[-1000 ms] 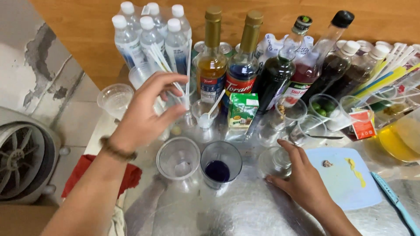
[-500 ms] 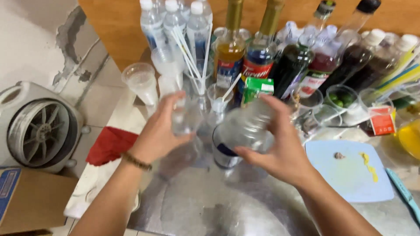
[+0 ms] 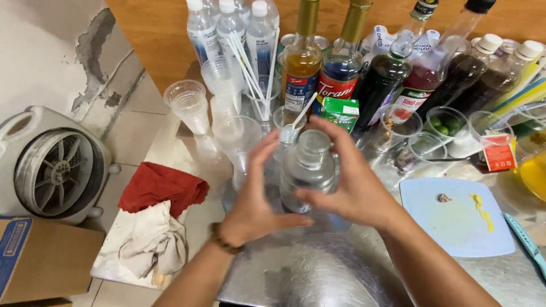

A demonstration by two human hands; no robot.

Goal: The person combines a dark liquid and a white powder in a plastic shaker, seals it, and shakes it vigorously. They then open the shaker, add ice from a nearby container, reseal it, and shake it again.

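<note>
A clear shaker [image 3: 307, 170] with a rounded cap is held upright above the steel counter [image 3: 318, 267], just in front of the row of syrup bottles [image 3: 339, 68]. It is clasped from both sides: the left hand [image 3: 256, 196] is pressed against its left wall with fingers spread and curved, and the right hand [image 3: 352, 182] is wrapped around its right wall, thumb beneath and fingers curled over the shoulder. Just behind the shaker, a small green carton [image 3: 340, 112] and a glass of white straws [image 3: 259, 96] are seen. To the left of the shaker, clear plastic cups [image 3: 187, 105] are stacked, and farther left a red cloth [image 3: 161, 187] and a pale rag [image 3: 151, 241] are laid by a grey fan [image 3: 54, 167]. To the right of the shaker, a light blue cutting board [image 3: 455, 219] is set on the counter, with a yellow smear on it.
</note>
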